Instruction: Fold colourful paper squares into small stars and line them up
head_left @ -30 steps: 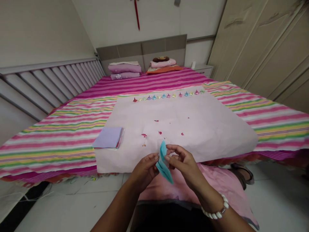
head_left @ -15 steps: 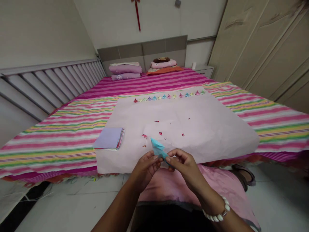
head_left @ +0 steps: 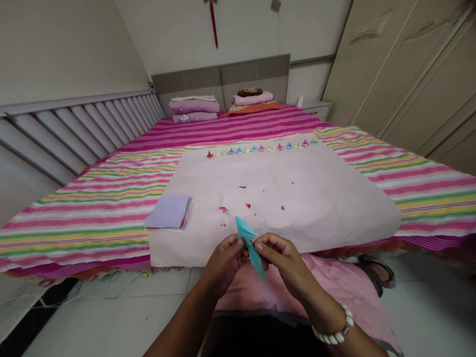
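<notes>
A folded piece of light blue paper (head_left: 250,243) is pinched between both my hands just in front of the bed's near edge. My left hand (head_left: 223,260) grips its left side with closed fingers. My right hand (head_left: 280,258), with a white bead bracelet on the wrist, pinches its right side. A large pale pink sheet (head_left: 275,193) covers the middle of the striped bed. A stack of coloured paper squares (head_left: 168,213) lies at the sheet's left. A row of several small folded paper shapes (head_left: 260,148) runs along the sheet's far edge.
Small red paper scraps (head_left: 246,205) dot the pink sheet. Folded bedding and pillows (head_left: 193,109) lie at the headboard. A slatted rail (head_left: 74,134) runs along the left, and wardrobe doors (head_left: 409,74) stand at the right. A shoe (head_left: 379,270) rests on the tiled floor.
The blue paper has been turned in my fingers: it stood upright, then pointed up-left, and now slants from upper left to lower right. Both hands stay close together.
</notes>
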Demonstrator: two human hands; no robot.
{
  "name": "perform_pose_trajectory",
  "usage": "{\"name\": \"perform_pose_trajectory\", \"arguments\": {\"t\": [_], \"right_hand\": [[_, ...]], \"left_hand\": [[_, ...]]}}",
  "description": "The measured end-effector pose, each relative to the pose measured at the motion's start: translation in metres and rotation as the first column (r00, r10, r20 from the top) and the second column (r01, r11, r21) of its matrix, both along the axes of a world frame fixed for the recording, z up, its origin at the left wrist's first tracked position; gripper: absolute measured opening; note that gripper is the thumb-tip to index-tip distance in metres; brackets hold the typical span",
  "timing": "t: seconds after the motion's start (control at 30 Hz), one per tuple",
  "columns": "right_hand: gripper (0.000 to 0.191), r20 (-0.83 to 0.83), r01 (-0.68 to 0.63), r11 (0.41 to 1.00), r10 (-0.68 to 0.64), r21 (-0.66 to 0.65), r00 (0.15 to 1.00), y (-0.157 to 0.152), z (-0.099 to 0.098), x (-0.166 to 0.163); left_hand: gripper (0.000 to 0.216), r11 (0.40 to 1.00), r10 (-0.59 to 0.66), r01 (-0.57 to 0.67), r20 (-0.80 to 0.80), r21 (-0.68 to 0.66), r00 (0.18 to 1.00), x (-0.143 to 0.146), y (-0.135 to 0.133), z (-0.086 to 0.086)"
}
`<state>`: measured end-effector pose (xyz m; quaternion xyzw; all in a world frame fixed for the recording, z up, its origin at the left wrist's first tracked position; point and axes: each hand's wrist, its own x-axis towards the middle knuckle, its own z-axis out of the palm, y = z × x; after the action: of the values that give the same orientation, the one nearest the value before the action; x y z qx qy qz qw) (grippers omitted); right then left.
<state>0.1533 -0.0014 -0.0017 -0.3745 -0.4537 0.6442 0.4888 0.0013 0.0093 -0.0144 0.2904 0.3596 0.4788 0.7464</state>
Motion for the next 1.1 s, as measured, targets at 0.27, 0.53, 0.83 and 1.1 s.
{"name": "perform_pose_trajectory", "arguments": {"t": [0.27,0.53,0.83,1.1], "right_hand": [[0.031,0.065,0.061,0.998,-0.060,-0.007,0.996,-0.0012,-0.0056,-0.0026],[0.031,0.099,0.090,0.996,-0.091,0.014,0.991,-0.0010,-0.0055,-0.0013],[0.034,0.009,0.056,0.998,-0.056,-0.010,0.998,-0.0025,0.0005,-0.0022],[0.027,-0.067,0.062,0.990,-0.070,-0.126,0.995,0.0023,-0.0012,-0.0003]], "left_hand": [[0.020,1.000,-0.005,0.005,-0.031,-0.002,0.999,0.0003,-0.0003,-0.0012],[0.031,0.995,-0.043,0.045,-0.017,0.085,0.999,-0.0022,-0.0032,-0.0016],[0.028,0.986,-0.109,0.127,-0.157,0.107,0.982,-0.0038,-0.0037,-0.0076],[0.031,0.958,-0.238,0.266,-0.214,0.108,0.947,-0.0022,-0.0098,0.0020]]}}
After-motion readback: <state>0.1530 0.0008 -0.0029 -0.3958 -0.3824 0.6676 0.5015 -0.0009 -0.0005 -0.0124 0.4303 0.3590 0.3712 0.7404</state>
